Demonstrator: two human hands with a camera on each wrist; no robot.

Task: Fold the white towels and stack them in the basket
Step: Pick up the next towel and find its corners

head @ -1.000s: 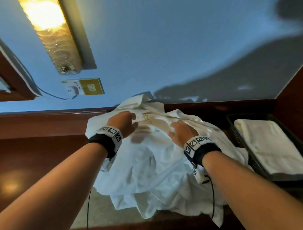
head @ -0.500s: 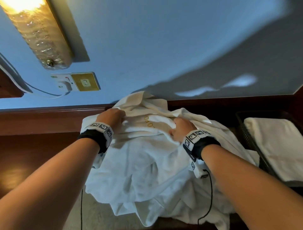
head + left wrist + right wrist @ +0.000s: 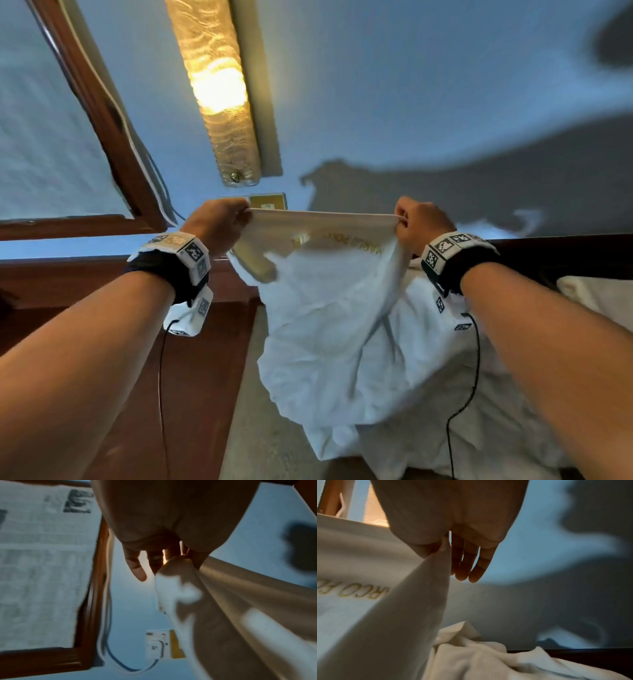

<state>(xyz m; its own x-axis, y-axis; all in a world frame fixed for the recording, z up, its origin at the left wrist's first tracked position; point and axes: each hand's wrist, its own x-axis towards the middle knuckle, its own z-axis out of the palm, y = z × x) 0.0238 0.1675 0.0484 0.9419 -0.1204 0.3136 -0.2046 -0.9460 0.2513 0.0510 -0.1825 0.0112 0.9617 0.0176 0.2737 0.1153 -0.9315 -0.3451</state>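
Observation:
A white towel [image 3: 329, 308] with gold lettering hangs stretched between my two hands in front of the wall. My left hand [image 3: 226, 219] pinches its top left corner, and the left wrist view shows the towel [image 3: 240, 608] trailing from that hand [image 3: 173, 557]. My right hand [image 3: 411, 219] pinches the top right corner. In the right wrist view the towel [image 3: 376, 601] is held between thumb and forefinger of the hand [image 3: 447, 550], the other fingers [image 3: 471, 566] hanging straight. More crumpled white towels [image 3: 428, 394] lie below. A folded towel [image 3: 596, 294] shows at the far right; the basket is hidden.
A lit wall lamp [image 3: 219, 89] hangs above a wall socket [image 3: 267, 205] with a cable. A dark wooden frame [image 3: 102, 113] stands at the left. Dark wood surface [image 3: 191, 377] lies below my left arm. Wrist cables [image 3: 472, 377] dangle beside the towels.
Both hands have taken hold of a towel's top edge and lifted it off the pile, spreading it wide. The head view has tilted up toward the wall.

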